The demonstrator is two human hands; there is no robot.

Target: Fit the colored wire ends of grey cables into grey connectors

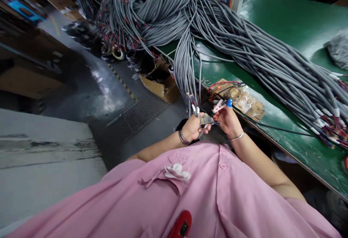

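While your left hand (191, 127) grips a grey cable (202, 132) near the frame's centre, your right hand (228, 122) pinches a pale pink tool (219, 106) beside coloured wires (216, 121); beyond, bundled cables (244, 42) drape over the green table (280, 16), upper right.

Head-worn view; faces forward, downward; left hand (191, 127), right hand (230, 122) near.

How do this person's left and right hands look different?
The left hand wears a greyish finger cover, the right hand a blue fingertip cover. The left hand's broad link band contrasts with the right hand's slim silver bangle. Both hands are near coloured wire ends.
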